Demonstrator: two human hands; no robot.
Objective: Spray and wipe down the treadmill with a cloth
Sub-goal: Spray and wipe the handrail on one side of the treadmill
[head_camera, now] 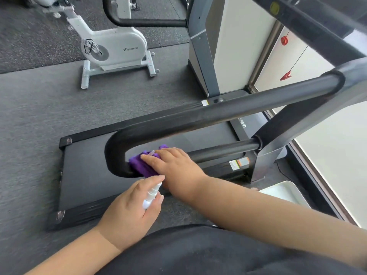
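Note:
A black treadmill (85,175) lies low on the grey floor, with a thick black padded handrail (198,118) curving in a U over its belt. My right hand (174,165) presses a purple cloth (142,165) against the lower bend of that handrail, fingers laid flat over the cloth. Just below it, my left hand (129,207) grips a small white spray bottle (152,194), its nozzle pointing up toward the cloth and my forefinger lying over the top.
A white exercise bike (113,48) stands on the floor beyond the treadmill. A second treadmill's grey upright (200,46) rises at the back right. A red safety clip on a cord (286,75) hangs by the window wall. A white tray-like edge (286,192) sits at right.

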